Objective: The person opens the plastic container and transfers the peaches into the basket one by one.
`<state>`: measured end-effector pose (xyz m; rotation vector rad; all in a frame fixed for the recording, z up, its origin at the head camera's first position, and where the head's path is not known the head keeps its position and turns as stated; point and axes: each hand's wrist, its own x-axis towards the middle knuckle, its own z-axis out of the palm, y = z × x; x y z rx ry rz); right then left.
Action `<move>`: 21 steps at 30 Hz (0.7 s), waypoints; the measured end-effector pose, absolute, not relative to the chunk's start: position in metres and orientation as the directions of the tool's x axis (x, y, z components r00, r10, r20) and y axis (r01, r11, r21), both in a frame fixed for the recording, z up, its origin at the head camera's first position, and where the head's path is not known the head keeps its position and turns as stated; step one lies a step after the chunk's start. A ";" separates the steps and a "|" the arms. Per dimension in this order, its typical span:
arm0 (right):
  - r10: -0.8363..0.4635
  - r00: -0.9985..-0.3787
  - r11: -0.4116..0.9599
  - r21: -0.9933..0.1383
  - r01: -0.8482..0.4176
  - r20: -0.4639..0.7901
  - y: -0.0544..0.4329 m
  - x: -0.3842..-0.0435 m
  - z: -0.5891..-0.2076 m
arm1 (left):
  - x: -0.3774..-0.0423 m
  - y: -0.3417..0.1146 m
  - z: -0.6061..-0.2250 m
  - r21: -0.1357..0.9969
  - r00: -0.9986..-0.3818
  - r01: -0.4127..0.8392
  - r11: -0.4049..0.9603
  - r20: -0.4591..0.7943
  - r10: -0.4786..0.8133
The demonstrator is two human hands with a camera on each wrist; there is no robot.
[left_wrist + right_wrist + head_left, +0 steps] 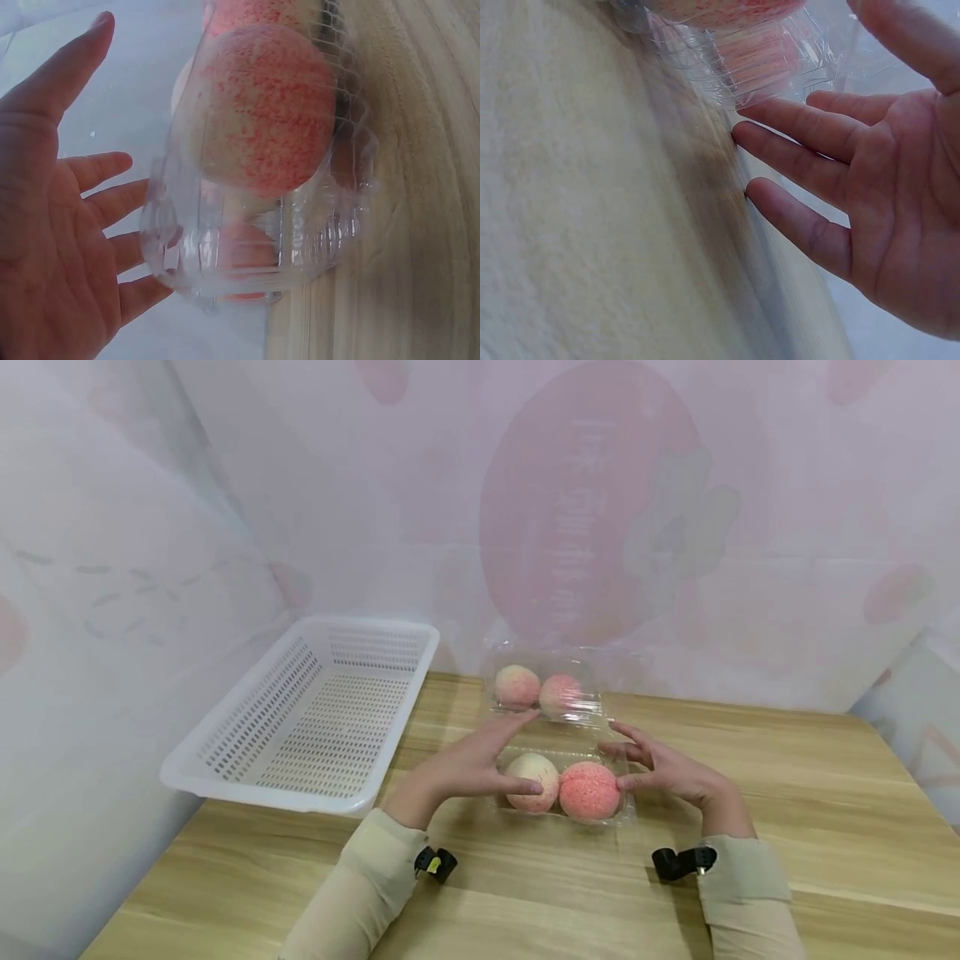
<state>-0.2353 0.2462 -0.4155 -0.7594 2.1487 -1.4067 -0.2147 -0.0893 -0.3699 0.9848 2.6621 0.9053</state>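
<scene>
Two peaches, one cream point(531, 783) and one pink point(590, 792), sit side by side in a near clear plastic container point(628, 815). Behind them a second clear plastic container point(587, 721) holds two more blushed peaches point(517, 686). My left hand point(468, 767) spreads at the left side, its thumb across the cream peach. On the right, my right hand point(671, 774) has its thumb by the pink peach and its fingers stretched toward the gap between the containers. Both wrist views show extended fingers beside the clear plastic point(315, 244), gripping nothing.
A white perforated basket point(375, 777) stands at the left on the wooden table point(750, 760). A pale printed cloth point(420, 485) hangs behind the table's back edge and along the sides.
</scene>
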 end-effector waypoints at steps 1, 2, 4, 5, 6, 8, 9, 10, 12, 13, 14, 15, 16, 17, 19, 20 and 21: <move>-0.667 -0.741 0.325 -0.924 -0.199 -0.076 0.246 -0.235 -0.415 | -0.215 -0.088 -0.370 0.586 -0.766 0.539 0.604 0.044 0.641; -0.666 -0.742 0.327 -0.924 -0.196 -0.078 0.246 -0.236 -0.415 | -0.215 -0.086 -0.369 0.580 -0.760 0.546 0.604 0.039 0.649; -0.666 -0.742 0.328 -0.924 -0.195 -0.079 0.246 -0.236 -0.415 | -0.216 -0.082 -0.369 0.575 -0.747 0.553 0.603 0.023 0.664; -0.664 -0.743 0.328 -0.925 -0.191 -0.082 0.246 -0.236 -0.415 | -0.216 -0.081 -0.369 0.569 -0.742 0.558 0.604 0.015 0.670; -0.664 -0.743 0.326 -0.926 -0.190 -0.081 0.245 -0.236 -0.416 | -0.215 -0.080 -0.369 0.568 -0.737 0.559 0.603 0.009 0.675; -0.661 -0.746 0.327 -0.927 -0.183 -0.085 0.245 -0.237 -0.416 | -0.216 -0.077 -0.370 0.570 -0.729 0.561 0.601 -0.004 0.684; -0.661 -0.746 0.325 -0.928 -0.181 -0.086 0.245 -0.237 -0.417 | -0.216 -0.076 -0.371 0.573 -0.726 0.558 0.600 -0.012 0.687; -0.659 -0.747 0.324 -0.930 -0.176 -0.088 0.245 -0.237 -0.417 | -0.216 -0.076 -0.372 0.574 -0.722 0.561 0.597 -0.014 0.692; -0.657 -0.748 0.321 -0.932 -0.166 -0.093 0.245 -0.237 -0.418 | -0.217 -0.074 -0.374 0.572 -0.712 0.568 0.592 -0.020 0.702; -0.657 -0.748 0.320 -0.934 -0.162 -0.095 0.245 -0.237 -0.418 | -0.218 -0.074 -0.376 0.567 -0.706 0.574 0.591 -0.023 0.708; -0.656 -0.749 0.319 -0.934 -0.161 -0.095 0.245 -0.237 -0.419 | -0.218 -0.074 -0.377 0.562 -0.702 0.578 0.592 -0.028 0.712; -0.655 -0.749 0.317 -0.935 -0.157 -0.096 0.245 -0.237 -0.419 | -0.218 -0.073 -0.378 0.553 -0.696 0.586 0.592 -0.030 0.717; -0.654 -0.750 0.316 -0.936 -0.156 -0.096 0.245 -0.237 -0.419 | -0.219 -0.073 -0.378 0.544 -0.691 0.594 0.593 -0.032 0.722; -0.653 -0.751 0.317 -0.936 -0.156 -0.097 0.245 -0.237 -0.418 | -0.219 -0.073 -0.379 0.536 -0.688 0.599 0.595 -0.036 0.725; -0.651 -0.753 0.320 -0.935 -0.155 -0.098 0.245 -0.236 -0.418 | -0.219 -0.073 -0.379 0.523 -0.684 0.606 0.599 -0.042 0.728; -0.650 -0.754 0.321 -0.934 -0.156 -0.098 0.245 -0.236 -0.418 | -0.218 -0.073 -0.378 0.520 -0.683 0.607 0.601 -0.045 0.729; -0.648 -0.755 0.322 -0.934 -0.154 -0.099 0.245 -0.236 -0.418 | -0.218 -0.073 -0.378 0.520 -0.680 0.611 0.597 -0.043 0.732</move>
